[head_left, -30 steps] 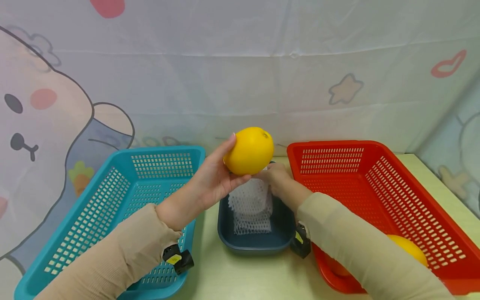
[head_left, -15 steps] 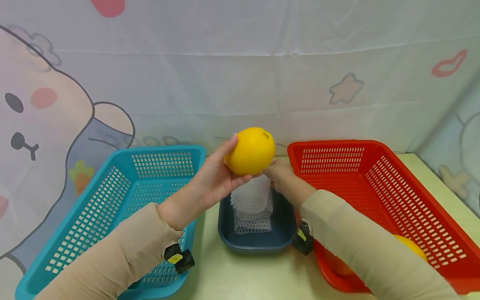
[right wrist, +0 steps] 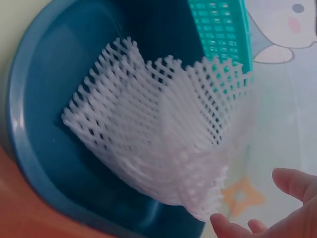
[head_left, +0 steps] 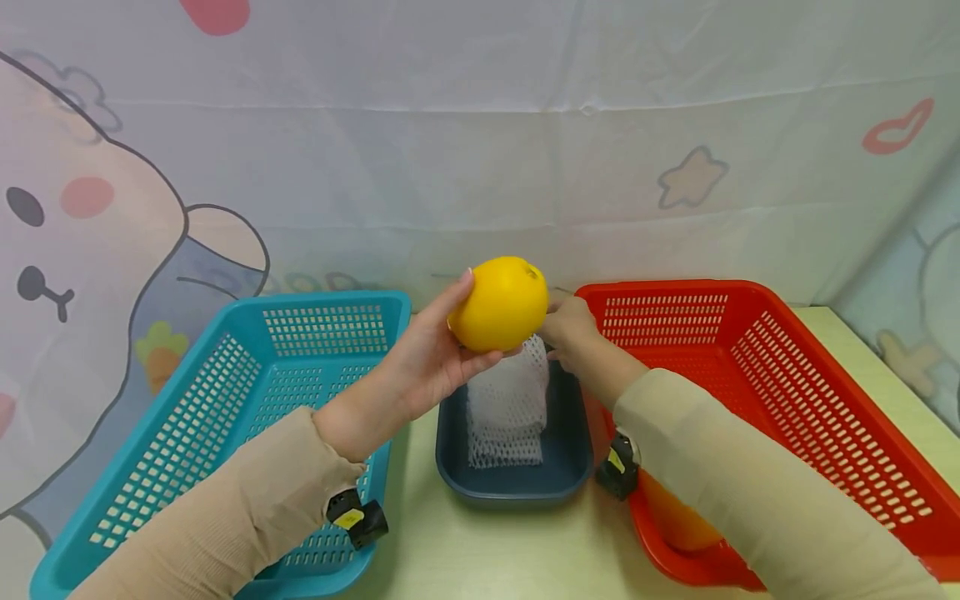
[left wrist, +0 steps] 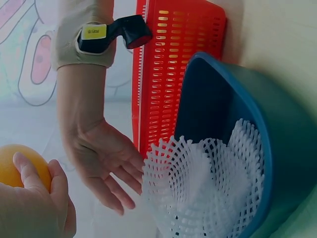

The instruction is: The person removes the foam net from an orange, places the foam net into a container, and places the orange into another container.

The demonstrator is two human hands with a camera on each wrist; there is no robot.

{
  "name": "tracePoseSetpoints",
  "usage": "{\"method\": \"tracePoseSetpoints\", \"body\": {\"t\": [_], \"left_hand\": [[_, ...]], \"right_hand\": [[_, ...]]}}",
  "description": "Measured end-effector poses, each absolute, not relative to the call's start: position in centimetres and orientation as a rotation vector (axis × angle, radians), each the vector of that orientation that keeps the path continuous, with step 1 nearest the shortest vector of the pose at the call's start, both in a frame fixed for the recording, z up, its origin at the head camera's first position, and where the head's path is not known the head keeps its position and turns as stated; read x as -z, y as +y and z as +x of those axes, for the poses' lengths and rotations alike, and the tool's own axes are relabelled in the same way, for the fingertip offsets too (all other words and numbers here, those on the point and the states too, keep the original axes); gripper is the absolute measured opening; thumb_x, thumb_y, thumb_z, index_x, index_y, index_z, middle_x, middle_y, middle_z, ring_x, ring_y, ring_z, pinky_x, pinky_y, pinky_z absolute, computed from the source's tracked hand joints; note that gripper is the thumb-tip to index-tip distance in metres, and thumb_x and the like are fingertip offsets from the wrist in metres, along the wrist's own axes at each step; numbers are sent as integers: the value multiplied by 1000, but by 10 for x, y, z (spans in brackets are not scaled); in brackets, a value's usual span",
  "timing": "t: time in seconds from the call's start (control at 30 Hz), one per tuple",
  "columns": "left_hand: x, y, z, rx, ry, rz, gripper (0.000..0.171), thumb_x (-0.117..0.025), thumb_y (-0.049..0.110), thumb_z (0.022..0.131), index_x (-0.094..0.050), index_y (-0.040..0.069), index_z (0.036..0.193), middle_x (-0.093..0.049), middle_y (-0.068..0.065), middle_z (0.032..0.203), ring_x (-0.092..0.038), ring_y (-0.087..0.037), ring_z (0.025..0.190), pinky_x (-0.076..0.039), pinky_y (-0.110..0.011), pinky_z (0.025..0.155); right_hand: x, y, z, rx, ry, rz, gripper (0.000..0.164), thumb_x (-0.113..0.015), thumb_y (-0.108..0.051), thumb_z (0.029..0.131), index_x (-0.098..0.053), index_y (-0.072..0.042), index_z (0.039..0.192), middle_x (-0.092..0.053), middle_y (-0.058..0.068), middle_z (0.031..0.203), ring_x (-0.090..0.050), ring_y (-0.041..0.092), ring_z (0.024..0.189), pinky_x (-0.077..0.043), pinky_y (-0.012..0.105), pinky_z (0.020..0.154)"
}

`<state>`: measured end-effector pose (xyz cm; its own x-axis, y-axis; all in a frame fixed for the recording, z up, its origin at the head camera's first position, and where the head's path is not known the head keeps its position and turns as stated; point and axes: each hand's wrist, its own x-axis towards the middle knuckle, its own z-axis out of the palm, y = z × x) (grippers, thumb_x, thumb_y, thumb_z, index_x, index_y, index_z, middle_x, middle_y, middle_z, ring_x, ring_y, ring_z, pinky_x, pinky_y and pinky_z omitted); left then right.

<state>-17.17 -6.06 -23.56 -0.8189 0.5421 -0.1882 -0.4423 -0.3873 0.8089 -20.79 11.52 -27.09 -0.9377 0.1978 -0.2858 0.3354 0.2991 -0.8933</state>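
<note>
My left hand (head_left: 423, 358) grips a yellow-orange orange (head_left: 501, 304), held up above the far end of a dark blue basin (head_left: 513, 487). White foam net sleeves (head_left: 506, 408) lie in the basin, one bulging up over its far end. Beside them is my right hand (head_left: 576, 332), partly behind the orange in the head view. In the right wrist view its thumb and fingers (right wrist: 292, 184) are spread apart, a fingertip right at the edge of the foam net. The left wrist view shows that hand's fingers loosely extended, holding nothing.
To the left stands a turquoise basket (head_left: 225, 350) with slotted walls. A red basket (head_left: 817, 350) stands close on the right, with another orange (head_left: 678, 517) near its front, partly under my right sleeve. A printed cloth (head_left: 480, 150) hangs behind the table (head_left: 465, 550).
My right hand has shifted to the right, off the top of the foam net, showing more of the net's upper edge. The left hand and its orange have stayed nearly still.
</note>
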Motion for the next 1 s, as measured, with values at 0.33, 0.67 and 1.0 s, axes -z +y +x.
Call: {"method": "tracePoseSetpoints", "body": {"t": [0.33, 0.67, 1.0], "left_hand": [[239, -59, -174, -2192, 1258, 133, 55, -46, 48, 94, -32, 21, 140, -36, -16, 133, -54, -30, 102, -52, -21, 72], [238, -55, -173, -2193, 1239, 107, 54, -46, 47, 94, -33, 21, 139, -36, -16, 132, -53, -33, 104, -52, -21, 70], [240, -43, -172, -2178, 1247, 153, 45, -45, 40, 96, -36, 33, 139, -33, -15, 135, -48, -37, 108, -52, -21, 70]], "right_hand": [[254, 146, -210, 1757, 2383, 469, 49, -65, -16, 87, -48, 0, 131, -42, 19, 135, -46, 37, 118, -41, 43, 98], [244, 196, -205, 1579, 2526, 467, 53, -65, -23, 87, -48, -3, 133, -40, 18, 137, -46, 35, 115, -45, 40, 92], [244, 261, -193, 1316, 2736, 438, 58, -64, -27, 87, -44, 2, 132, -31, 27, 141, -39, 38, 113, -44, 44, 86]]}}
